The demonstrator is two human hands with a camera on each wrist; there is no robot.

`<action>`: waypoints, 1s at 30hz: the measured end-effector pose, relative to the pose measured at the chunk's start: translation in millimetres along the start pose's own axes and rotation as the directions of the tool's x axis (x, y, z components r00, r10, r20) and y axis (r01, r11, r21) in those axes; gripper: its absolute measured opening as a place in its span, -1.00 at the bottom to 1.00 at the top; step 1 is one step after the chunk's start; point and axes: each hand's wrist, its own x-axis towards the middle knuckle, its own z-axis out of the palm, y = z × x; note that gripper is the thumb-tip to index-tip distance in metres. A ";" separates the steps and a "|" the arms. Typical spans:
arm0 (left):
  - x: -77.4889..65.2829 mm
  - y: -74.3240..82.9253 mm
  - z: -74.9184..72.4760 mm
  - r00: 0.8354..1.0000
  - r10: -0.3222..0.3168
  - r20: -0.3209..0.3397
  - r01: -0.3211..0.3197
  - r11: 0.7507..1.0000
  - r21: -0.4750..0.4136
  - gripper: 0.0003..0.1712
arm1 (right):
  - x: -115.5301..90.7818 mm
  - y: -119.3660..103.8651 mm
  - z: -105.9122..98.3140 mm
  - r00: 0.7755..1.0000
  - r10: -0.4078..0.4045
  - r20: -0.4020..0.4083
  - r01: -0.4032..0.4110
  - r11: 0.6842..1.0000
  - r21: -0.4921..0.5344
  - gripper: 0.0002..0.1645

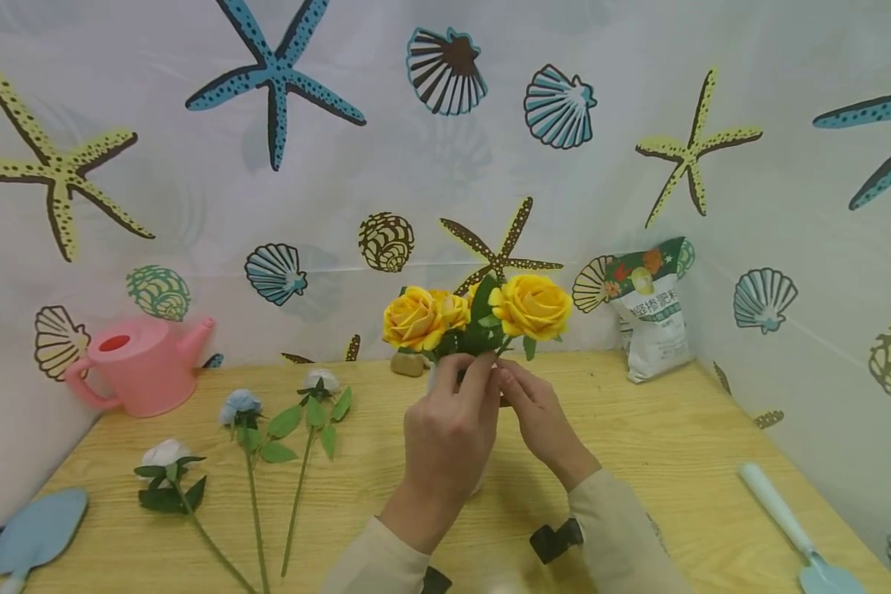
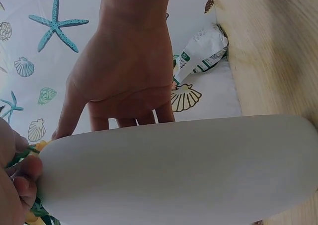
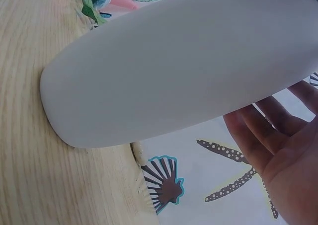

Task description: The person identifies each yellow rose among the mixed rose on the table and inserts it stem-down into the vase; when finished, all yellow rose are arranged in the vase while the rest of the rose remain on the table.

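Note:
Yellow roses (image 1: pixel 532 308) with dark green leaves stand in the mouth of a tall white vase (image 2: pixel 179 170), which the hands mostly cover in the head view. Curled at the mouth, the fingers of my left hand (image 1: pixel 449 429) pinch a yellow rose among its greenery, just below the blooms. My right hand (image 1: pixel 542 412) is at the vase's right side. In the left wrist view its fingers reach, nearly straight, behind the vase, with the thumb beside the rim. The right wrist view shows those fingers (image 3: pixel 256 128) against the vase's far side, their tips hidden.
Left on the wooden table (image 1: pixel 616 437) lie a white rose (image 1: pixel 167 454), a blue rose (image 1: pixel 240 406) and another white rose (image 1: pixel 321 381). A pink watering can (image 1: pixel 144 363) stands behind, a light-blue shovel (image 1: pixel 40 532) in front. Right: white fertilizer bag (image 1: pixel 653 322), pale-blue trowel (image 1: pixel 775 503).

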 end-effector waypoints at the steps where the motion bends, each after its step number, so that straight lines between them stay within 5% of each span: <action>1: -0.2 -0.3 0.3 1.000 -0.010 -0.006 0.010 1.000 -0.006 -0.79 | 0.1 -0.3 0.0 1.000 0.002 0.000 -0.002 1.000 0.000 -0.46; 12: -6.8 -5.1 -1.7 1.000 0.015 -0.008 -0.016 1.000 -0.022 -0.84 | 0.0 1.7 -0.9 1.000 0.011 -0.002 -0.011 1.000 0.024 -0.47; 19: -10.9 -14.2 -17.4 0.996 0.083 -0.017 -0.085 0.969 -0.232 -0.89 | 0.4 1.9 0.2 1.000 0.021 0.015 -0.021 0.999 0.026 -0.45; 25: -13.8 -36.9 -42.9 0.986 0.162 0.039 -0.140 0.931 -0.338 -0.71 | -0.6 1.8 -2.6 1.000 -0.007 0.003 0.007 1.000 -0.013 -0.48; 30: -16.0 -70.6 -64.9 0.981 0.151 0.119 -0.115 0.957 -0.267 -0.71 | -0.6 2.6 -12.0 0.997 -0.072 -0.034 0.069 0.994 -0.083 -0.53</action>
